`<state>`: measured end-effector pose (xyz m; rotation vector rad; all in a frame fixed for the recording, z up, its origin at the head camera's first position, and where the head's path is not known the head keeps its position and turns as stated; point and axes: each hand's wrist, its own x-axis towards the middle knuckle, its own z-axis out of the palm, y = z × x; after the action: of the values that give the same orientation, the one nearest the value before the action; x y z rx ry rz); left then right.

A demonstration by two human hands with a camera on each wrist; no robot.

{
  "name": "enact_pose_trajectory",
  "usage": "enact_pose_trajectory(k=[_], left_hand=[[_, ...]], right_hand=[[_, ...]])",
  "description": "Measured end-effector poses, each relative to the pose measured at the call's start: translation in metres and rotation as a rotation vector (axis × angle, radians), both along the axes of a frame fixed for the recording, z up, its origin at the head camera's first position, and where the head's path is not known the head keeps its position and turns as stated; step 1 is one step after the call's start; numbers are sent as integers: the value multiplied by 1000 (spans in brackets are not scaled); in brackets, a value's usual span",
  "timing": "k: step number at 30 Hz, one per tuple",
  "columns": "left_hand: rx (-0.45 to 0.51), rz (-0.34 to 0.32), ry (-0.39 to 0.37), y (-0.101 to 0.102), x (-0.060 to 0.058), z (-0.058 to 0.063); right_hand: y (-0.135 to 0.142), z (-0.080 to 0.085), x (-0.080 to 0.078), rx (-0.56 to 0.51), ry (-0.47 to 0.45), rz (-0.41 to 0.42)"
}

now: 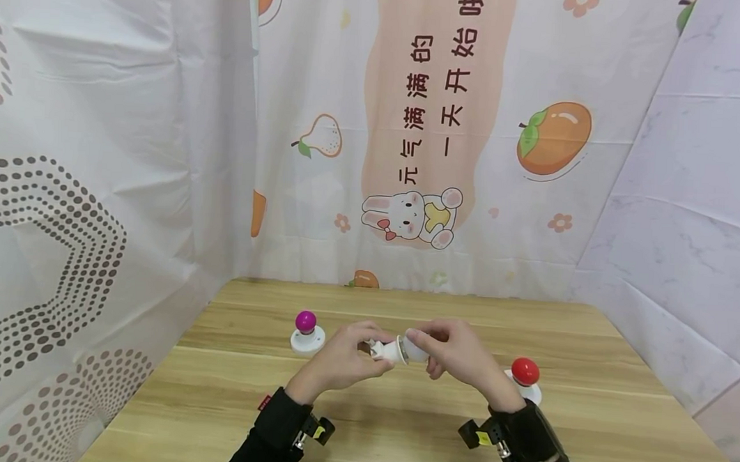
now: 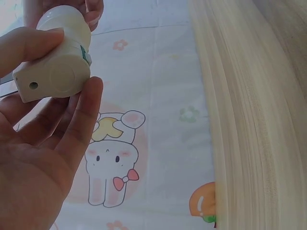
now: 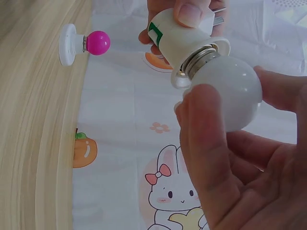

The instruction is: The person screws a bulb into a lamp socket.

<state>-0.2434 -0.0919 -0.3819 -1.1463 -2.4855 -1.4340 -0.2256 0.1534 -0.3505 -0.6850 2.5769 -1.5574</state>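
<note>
My left hand (image 1: 342, 358) grips a white plug-in lamp socket (image 3: 180, 40) above the table, thumb on one side and fingers on the other. Two metal plug pins (image 3: 218, 17) stick out of the socket in the right wrist view. Fingers and thumb of my right hand (image 1: 458, 351) hold a round white light bulb (image 3: 235, 91) from both sides. The bulb's metal screw base (image 3: 200, 61) sits partly inside the socket mouth, with some thread still showing. How deep it sits is hidden by the socket rim.
On the wooden table (image 1: 391, 427), a magenta bulb (image 1: 305, 322) stands in a round white base (image 1: 308, 341) at the left. A red bulb (image 1: 525, 371) in a white base (image 1: 532, 393) stands at the right, partly behind my right wrist. A printed curtain (image 1: 321, 207) hangs behind.
</note>
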Motion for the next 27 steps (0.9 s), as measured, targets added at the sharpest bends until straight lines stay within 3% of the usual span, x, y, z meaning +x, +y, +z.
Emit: enact_pose_trajectory(k=[12, 21, 27], left_hand=[[19, 8, -5, 0, -1, -1], [25, 14, -6, -1, 1, 2], [28, 16, -7, -1, 0, 1]], right_hand=[[4, -1, -3, 21, 60, 44], [14, -1, -4, -69, 150, 259], [15, -1, -4, -72, 166, 269]])
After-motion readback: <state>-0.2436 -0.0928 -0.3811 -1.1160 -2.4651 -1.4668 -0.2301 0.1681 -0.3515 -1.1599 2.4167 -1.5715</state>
